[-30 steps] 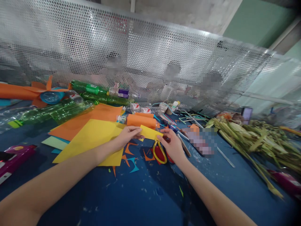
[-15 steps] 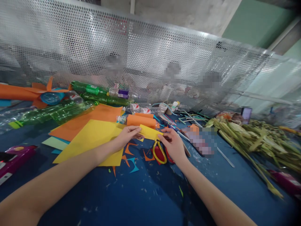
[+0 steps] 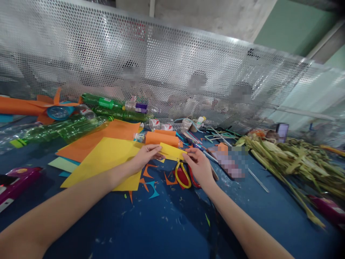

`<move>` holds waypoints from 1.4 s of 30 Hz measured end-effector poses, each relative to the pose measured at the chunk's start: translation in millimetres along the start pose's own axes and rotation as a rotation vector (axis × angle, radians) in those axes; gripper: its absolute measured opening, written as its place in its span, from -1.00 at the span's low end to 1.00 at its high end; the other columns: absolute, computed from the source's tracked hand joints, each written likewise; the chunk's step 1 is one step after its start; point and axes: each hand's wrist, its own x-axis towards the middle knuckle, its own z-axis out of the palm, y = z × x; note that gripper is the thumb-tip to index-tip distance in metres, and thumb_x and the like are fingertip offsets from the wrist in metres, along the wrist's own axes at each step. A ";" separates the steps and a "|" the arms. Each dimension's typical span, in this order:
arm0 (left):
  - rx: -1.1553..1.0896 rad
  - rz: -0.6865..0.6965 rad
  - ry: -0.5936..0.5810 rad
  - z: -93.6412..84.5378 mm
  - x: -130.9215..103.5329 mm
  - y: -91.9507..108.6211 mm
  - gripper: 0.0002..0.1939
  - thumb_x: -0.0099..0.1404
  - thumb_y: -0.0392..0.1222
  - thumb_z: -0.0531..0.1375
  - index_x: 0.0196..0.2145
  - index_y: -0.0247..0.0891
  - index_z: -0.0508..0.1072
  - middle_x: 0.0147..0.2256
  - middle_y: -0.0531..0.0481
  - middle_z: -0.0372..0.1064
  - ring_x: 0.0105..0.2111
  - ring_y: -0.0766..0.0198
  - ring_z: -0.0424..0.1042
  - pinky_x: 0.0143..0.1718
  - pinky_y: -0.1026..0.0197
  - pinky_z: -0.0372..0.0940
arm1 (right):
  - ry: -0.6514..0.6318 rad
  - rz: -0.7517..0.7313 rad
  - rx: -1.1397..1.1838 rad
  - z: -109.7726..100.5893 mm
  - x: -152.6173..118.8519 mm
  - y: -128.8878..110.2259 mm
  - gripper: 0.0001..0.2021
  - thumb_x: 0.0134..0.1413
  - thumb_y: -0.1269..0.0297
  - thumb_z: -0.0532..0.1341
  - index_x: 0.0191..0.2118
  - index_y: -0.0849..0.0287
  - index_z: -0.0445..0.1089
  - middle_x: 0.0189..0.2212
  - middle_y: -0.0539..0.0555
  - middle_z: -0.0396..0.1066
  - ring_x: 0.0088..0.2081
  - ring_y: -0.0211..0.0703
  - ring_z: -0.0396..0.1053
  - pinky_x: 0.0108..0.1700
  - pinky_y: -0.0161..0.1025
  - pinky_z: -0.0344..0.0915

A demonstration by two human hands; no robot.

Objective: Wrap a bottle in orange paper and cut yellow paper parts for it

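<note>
A small yellow paper strip (image 3: 172, 151) is stretched between my two hands. My left hand (image 3: 150, 155) pinches its left end, above the edge of a large yellow sheet (image 3: 107, 162). My right hand (image 3: 198, 163) pinches the strip's right end. Just below the strip lie scissors with yellow and red handles (image 3: 183, 175); their blades are hard to make out. Behind the strip is a clear bottle wrapped in orange paper (image 3: 161, 139). Orange scraps (image 3: 148, 171) and a blue scrap (image 3: 154, 190) are on the blue table (image 3: 129, 230).
Green bottles (image 3: 72, 127) and orange paper (image 3: 99, 138) are at the left, with a purple tool (image 3: 20, 185) nearer me. Straws (image 3: 218, 136), a blurred flat object (image 3: 229, 162) and dried husks (image 3: 293, 158) lie right. A perforated metal screen (image 3: 167, 64) stands behind.
The fingers of my right hand have shifted very slightly on the end of the yellow strip. Otherwise the hands and table objects look the same.
</note>
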 end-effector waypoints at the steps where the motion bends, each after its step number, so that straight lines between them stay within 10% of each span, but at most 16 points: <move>1: 0.000 -0.002 0.000 -0.1 0.1 -0.2 -0.66 0.06 -0.04 0.28 -0.31 -0.35 0.39 -0.48 -0.06 0.49 -0.40 0.20 0.50 -0.23 0.17 0.33 | 0.002 0.004 0.003 0.1 -0.1 -0.4 -0.74 -0.03 0.08 0.21 -0.32 0.14 0.25 -0.47 0.06 0.46 -0.40 -0.10 0.43 -0.34 -0.23 0.30; 42: 0.257 -0.172 0.067 1.8 -4.3 9.4 -0.69 0.18 0.04 0.11 -0.27 -0.27 0.38 -0.47 -0.05 0.50 -0.38 0.14 0.50 -0.33 0.16 0.37 | -0.111 0.171 0.000 10.6 -11.0 4.8 -0.85 0.08 0.17 0.12 -0.35 0.12 0.19 -0.50 -0.04 0.31 -0.42 -0.20 0.31 -0.35 -0.29 0.20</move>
